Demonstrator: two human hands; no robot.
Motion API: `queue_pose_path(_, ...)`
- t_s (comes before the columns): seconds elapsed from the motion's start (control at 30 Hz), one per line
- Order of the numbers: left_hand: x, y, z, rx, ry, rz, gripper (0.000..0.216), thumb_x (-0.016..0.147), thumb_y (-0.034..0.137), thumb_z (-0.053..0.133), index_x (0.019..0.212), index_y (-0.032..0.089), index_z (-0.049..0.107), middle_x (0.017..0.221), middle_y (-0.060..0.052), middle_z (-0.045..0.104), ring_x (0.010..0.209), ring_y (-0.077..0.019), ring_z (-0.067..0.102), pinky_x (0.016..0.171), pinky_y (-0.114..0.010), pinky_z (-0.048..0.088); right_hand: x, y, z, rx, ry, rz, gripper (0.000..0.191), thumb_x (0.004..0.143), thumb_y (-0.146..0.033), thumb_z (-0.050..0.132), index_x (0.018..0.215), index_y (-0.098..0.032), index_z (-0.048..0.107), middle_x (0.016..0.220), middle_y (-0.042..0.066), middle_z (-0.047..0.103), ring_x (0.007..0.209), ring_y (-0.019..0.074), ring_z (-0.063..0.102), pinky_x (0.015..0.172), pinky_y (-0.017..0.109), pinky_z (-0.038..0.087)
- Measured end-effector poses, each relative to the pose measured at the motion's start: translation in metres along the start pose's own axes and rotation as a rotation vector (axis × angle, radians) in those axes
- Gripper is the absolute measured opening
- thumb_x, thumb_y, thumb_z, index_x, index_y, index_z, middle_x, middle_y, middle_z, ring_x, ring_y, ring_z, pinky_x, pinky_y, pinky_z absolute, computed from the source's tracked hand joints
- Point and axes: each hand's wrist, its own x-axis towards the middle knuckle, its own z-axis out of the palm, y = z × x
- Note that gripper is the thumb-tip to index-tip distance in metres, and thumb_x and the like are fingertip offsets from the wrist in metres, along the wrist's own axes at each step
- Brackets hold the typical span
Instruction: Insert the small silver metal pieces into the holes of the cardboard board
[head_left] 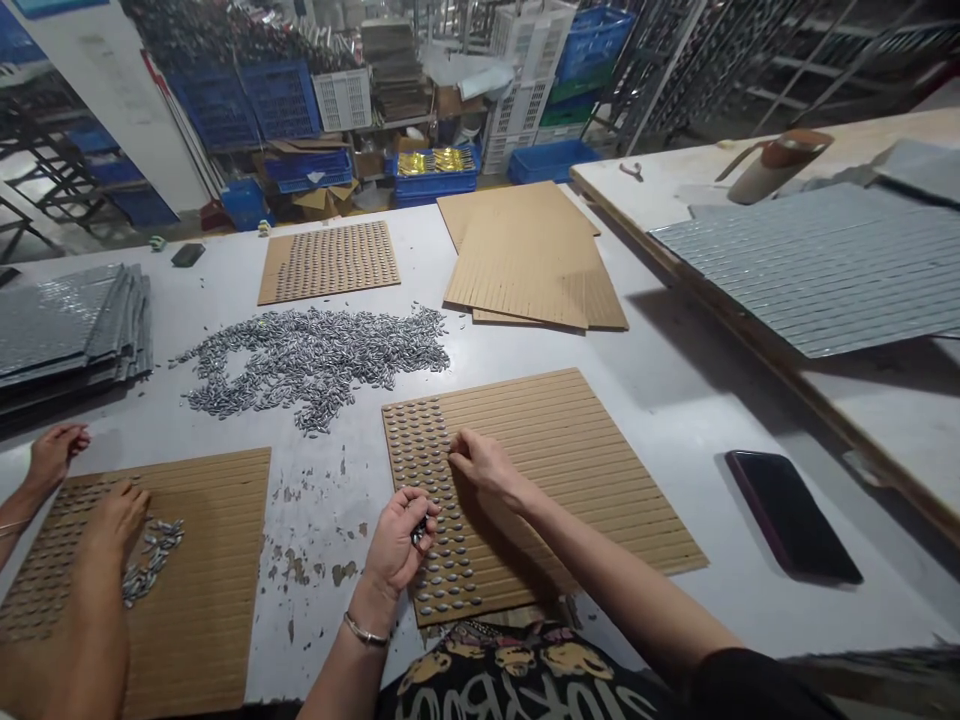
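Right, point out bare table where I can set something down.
Free: white tabletop between the cardboard sheet under the right hand and the phone, up toward the stacked cardboard. Crowded: left, with metal pieces and co-worker's sheet.

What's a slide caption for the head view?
Left hand holding grey pieces, right hand at a partly filled cardboard sheet.

Small grey bits point(337, 350) look like shiny metal — the ridged board point(592, 470) like dull cardboard — the phone point(793, 515) smooth, glossy.
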Motion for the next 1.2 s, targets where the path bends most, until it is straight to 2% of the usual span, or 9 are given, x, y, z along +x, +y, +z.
queue_pose_path(0.13, 0.005, -0.003, 0.001, -0.031, -0.012, -0.017, 0.04, 0.063, 0.034, 0.083, 0.087, 0.014, 0.059, 0.069, 0.001, 0.056, 0.05, -0.0035, 0.046, 0.038, -0.013, 0.027, 0.002, 0.002, -0.002, -0.009, -0.025, 0.005, 0.004, 0.077, -0.016, 0.054, 0.079, -0.019, 0.056, 0.066, -0.002, 0.059, 0.062, 0.0133, 0.052, 0.06, 0.023, 0.036)
queue_pose_path(0.33, 0.006, -0.005, 0.003, -0.064, 0.018, -0.007, 0.04, 0.061, 0.026, 0.084, 0.093, 0.012, 0.063, 0.077, -0.002, 0.058, 0.06, -0.005, 0.053, 0.046, -0.013, 0.036, 0.005, 0.002, -0.001, 0.072, -0.08, -0.031, 0.009, 0.075, -0.013, 0.053, 0.082, -0.019, 0.056, 0.068, -0.003, 0.06, 0.063, 0.0113, 0.053, 0.06, 0.021, 0.036)
queue_pose_path(0.53, 0.006, -0.007, 0.0, -0.096, 0.005, 0.005, 0.036, 0.062, 0.03, 0.084, 0.08, 0.014, 0.057, 0.069, 0.001, 0.054, 0.053, -0.0033, 0.046, 0.04, -0.012, 0.029, 0.008, -0.004, -0.003, -0.019, -0.069, 0.009, 0.011, 0.074, -0.01, 0.054, 0.082, -0.018, 0.057, 0.067, -0.001, 0.06, 0.064, 0.013, 0.053, 0.061, 0.022, 0.035)
queue_pose_path(0.7, 0.005, -0.006, 0.001, -0.106, 0.037, 0.008, 0.038, 0.06, 0.025, 0.084, 0.088, 0.013, 0.06, 0.075, -0.001, 0.057, 0.059, -0.0054, 0.051, 0.043, -0.013, 0.033, 0.009, -0.003, -0.005, -0.041, -0.072, 0.004, 0.011, 0.075, -0.01, 0.055, 0.082, -0.018, 0.057, 0.068, 0.0, 0.061, 0.065, 0.0139, 0.054, 0.062, 0.023, 0.035)
queue_pose_path(0.8, 0.004, -0.006, 0.003, -0.123, 0.035, 0.032, 0.036, 0.062, 0.023, 0.083, 0.088, 0.013, 0.061, 0.078, -0.001, 0.058, 0.062, -0.006, 0.052, 0.045, -0.013, 0.034, 0.002, -0.005, -0.006, -0.034, -0.009, -0.013, 0.005, 0.077, -0.015, 0.056, 0.081, -0.017, 0.058, 0.069, 0.001, 0.061, 0.065, 0.0141, 0.053, 0.063, 0.024, 0.036)
queue_pose_path(0.9, 0.004, -0.009, 0.004, -0.123, 0.024, 0.059, 0.034, 0.063, 0.022, 0.082, 0.087, 0.013, 0.06, 0.075, 0.0, 0.057, 0.061, -0.0056, 0.051, 0.045, -0.014, 0.033, -0.016, -0.013, -0.007, 0.139, 0.034, -0.043, 0.011, 0.083, -0.026, 0.055, 0.079, -0.017, 0.059, 0.068, 0.0, 0.059, 0.064, 0.0133, 0.052, 0.063, 0.024, 0.038)
queue_pose_path(1.0, 0.005, -0.014, 0.007, -0.075, 0.04, 0.105, 0.033, 0.063, 0.022, 0.081, 0.086, 0.014, 0.059, 0.067, 0.002, 0.055, 0.057, -0.0053, 0.048, 0.045, -0.015, 0.031, -0.041, -0.024, -0.006, 0.405, -0.135, -0.016, 0.028, 0.087, -0.04, 0.051, 0.072, -0.018, 0.059, 0.062, -0.002, 0.056, 0.058, 0.0117, 0.05, 0.056, 0.023, 0.038)
queue_pose_path(1.07, 0.006, -0.016, 0.011, -0.008, 0.061, 0.131, 0.032, 0.063, 0.023, 0.081, 0.085, 0.014, 0.058, 0.06, 0.004, 0.053, 0.051, -0.0047, 0.044, 0.044, -0.016, 0.029, -0.055, -0.031, -0.005, 0.552, -0.236, 0.046, 0.031, 0.086, -0.045, 0.052, 0.072, -0.018, 0.059, 0.06, -0.003, 0.055, 0.054, 0.0109, 0.049, 0.052, 0.022, 0.037)
queue_pose_path(1.2, 0.006, -0.018, 0.019, 0.085, 0.078, 0.138, 0.034, 0.062, 0.027, 0.081, 0.083, 0.014, 0.058, 0.055, 0.006, 0.051, 0.045, -0.0031, 0.038, 0.042, -0.016, 0.025, -0.061, -0.031, -0.005, 0.651, -0.262, 0.114, 0.027, 0.081, -0.043, 0.058, 0.075, -0.017, 0.058, 0.062, -0.003, 0.055, 0.054, 0.0102, 0.047, 0.051, 0.021, 0.037)
